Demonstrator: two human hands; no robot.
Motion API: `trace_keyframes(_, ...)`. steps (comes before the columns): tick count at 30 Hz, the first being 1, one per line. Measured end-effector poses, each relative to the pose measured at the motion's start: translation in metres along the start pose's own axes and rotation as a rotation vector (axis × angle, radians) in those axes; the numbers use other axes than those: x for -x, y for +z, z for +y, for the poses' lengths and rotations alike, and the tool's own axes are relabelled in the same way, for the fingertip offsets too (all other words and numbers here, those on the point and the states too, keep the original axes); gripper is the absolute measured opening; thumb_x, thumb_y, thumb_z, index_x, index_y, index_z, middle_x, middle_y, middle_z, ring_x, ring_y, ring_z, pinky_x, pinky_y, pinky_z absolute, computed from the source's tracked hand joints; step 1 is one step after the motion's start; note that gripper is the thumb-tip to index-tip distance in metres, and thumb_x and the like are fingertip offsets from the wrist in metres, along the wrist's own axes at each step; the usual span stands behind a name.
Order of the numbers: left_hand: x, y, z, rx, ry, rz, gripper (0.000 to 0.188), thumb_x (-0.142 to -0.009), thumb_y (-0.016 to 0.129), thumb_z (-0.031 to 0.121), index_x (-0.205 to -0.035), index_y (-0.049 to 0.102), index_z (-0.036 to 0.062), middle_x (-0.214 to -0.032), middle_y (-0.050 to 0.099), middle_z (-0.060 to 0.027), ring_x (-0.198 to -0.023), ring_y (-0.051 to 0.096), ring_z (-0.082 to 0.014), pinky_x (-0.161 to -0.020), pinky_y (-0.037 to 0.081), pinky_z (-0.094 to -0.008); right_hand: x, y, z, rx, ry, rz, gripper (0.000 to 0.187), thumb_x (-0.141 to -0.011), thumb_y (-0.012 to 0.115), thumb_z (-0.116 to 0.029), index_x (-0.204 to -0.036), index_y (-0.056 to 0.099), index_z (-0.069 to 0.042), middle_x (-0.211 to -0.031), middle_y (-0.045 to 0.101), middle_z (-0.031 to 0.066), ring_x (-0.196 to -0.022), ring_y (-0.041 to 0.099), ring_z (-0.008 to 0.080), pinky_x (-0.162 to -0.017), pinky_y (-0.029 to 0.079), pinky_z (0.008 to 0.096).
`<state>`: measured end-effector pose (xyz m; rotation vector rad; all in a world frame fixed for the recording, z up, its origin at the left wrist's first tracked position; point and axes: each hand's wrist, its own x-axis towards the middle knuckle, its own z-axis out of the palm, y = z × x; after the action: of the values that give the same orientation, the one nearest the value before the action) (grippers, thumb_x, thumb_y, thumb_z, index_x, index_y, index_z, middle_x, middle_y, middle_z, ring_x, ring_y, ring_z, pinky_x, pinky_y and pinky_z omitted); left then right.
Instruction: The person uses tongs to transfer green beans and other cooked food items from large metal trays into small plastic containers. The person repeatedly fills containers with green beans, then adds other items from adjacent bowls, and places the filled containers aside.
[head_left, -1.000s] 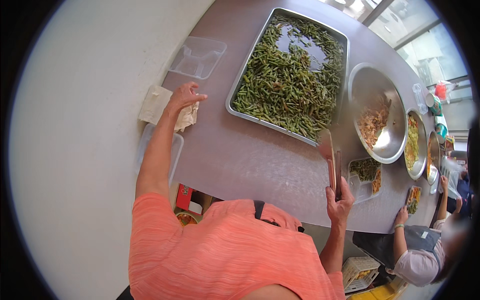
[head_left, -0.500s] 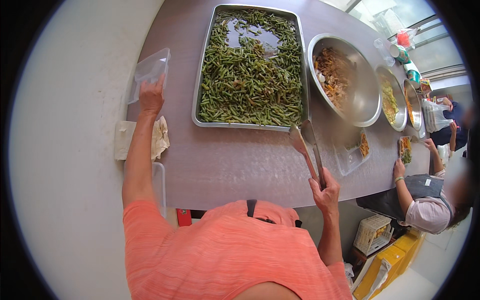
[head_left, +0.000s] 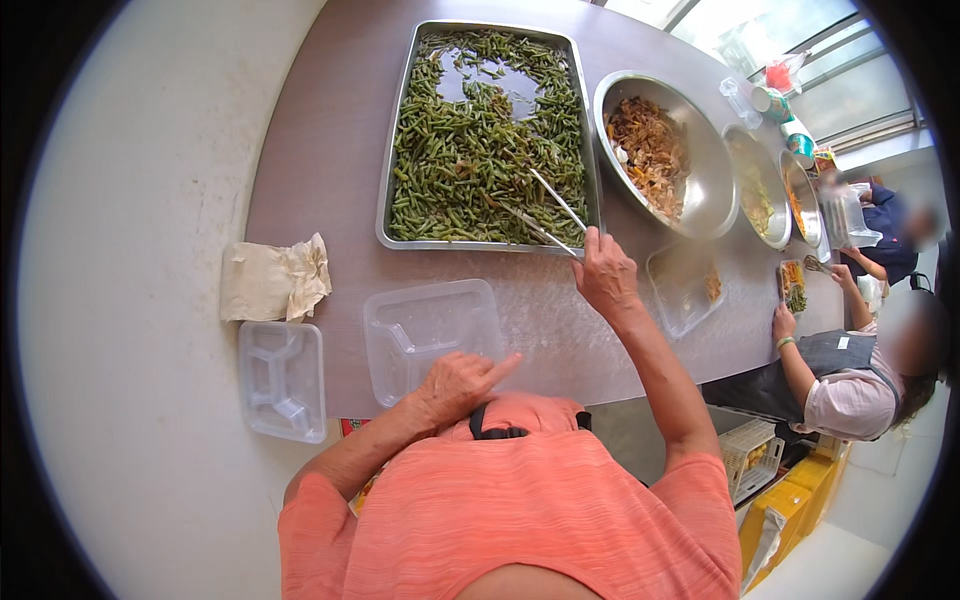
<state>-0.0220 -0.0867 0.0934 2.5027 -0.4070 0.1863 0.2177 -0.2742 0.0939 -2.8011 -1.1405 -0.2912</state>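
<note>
At the near side of the smooth, greyish-mauve bench (head_left: 340,160), the person's two bare hands are apart. The right hand (head_left: 607,272) is clamped on one pair of slim metal tongs (head_left: 560,201), whose tips lie among cut green beans (head_left: 450,180) in one large rectangular steel tray (head_left: 430,244). The left hand (head_left: 458,385) is loosely spread beside the near edge of a clear plastic compartment container (head_left: 435,320); whether they touch, I cannot tell.

Two more such containers flank it: one at the bench's left edge, near one crumpled beige cloth or paper (head_left: 275,280), and one right of the right forearm, its food veiled by a blur. Right of the tray stand three round steel bowls (head_left: 710,165), with brown, pale green and orange food; the blur softens the second.

Farther right are two other people, faces blurred, the one in dark blue partly hidden. A plain white wall (head_left: 150,250) fills the left, windows the upper right; a white plastic crate (head_left: 750,450) and yellow boxes (head_left: 785,515) sit at lower right.
</note>
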Motion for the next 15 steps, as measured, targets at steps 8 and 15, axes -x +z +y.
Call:
trace_keyframes(8,0.047,-0.011,-0.065,-0.334,-0.465,0.527,0.054,-0.077,0.072,0.023,-0.124,0.055,0.0027,-0.107,0.059,-0.0122,-0.082,0.059,-0.0279,-0.072,0.049,-0.0387,-0.092,0.039,0.026,-0.034,-0.006,-0.133,0.045,-0.082,0.069,-0.028,-0.107,0.048,0.003,-0.087,0.058,0.018,-0.08,0.064,0.0338,-0.066,0.054,0.0401)
trace_keyframes(15,0.098,0.022,-0.07,0.08,-1.098,0.453,0.039,-0.087,0.062,0.02,-0.118,0.058,-0.0037,-0.094,0.062,-0.0168,-0.076,0.062,-0.0294,-0.069,0.05,-0.0399,-0.102,0.052,0.024,-0.169,-0.022,-0.223,0.031,-0.085,0.064,-0.027,-0.095,0.052,0.0,-0.082,0.064,0.0207,-0.077,0.066,0.039,-0.068,0.053,0.0467)
